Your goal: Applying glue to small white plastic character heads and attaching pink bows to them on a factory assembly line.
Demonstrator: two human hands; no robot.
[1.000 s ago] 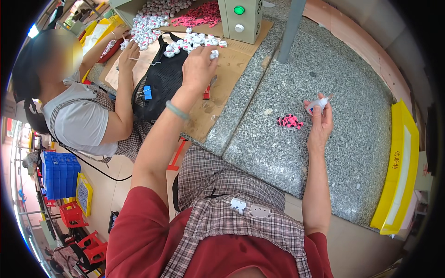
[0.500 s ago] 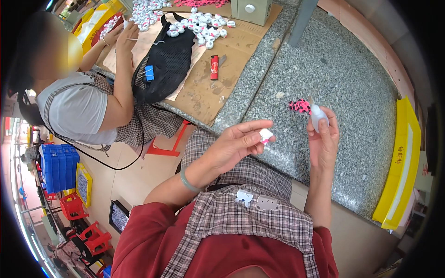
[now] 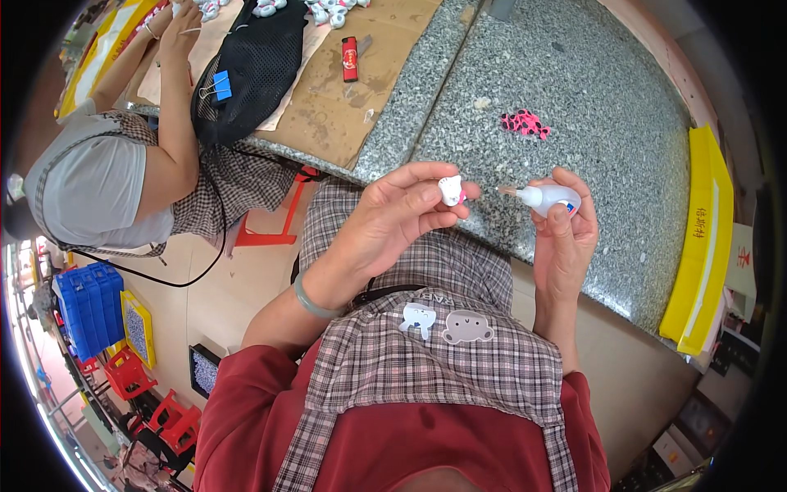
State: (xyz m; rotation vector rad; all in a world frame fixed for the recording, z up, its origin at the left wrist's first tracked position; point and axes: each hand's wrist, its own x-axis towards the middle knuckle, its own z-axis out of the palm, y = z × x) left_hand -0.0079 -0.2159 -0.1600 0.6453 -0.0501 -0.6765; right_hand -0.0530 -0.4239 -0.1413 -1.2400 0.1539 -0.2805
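At the frame's centre, the left hand (image 3: 395, 211) pinches a small white toy (image 3: 450, 190) while the right hand's (image 3: 569, 246) fingers clasp a bottle (image 3: 554, 199) sideways, apparently so its nozzle (image 3: 508, 191) faces the toy.

The bottle (image 3: 550, 196) bars the way rightward from the figurine (image 3: 450, 190); granite (image 3: 463, 148) beyond allows passage.

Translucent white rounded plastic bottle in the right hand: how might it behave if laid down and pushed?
The translucent white bottle could well roll, given its rounded body. Its see-through wall suggests light plastic that probably gives when squeezed. Its slim nozzle may bend if bumped, since it juts beyond the body.
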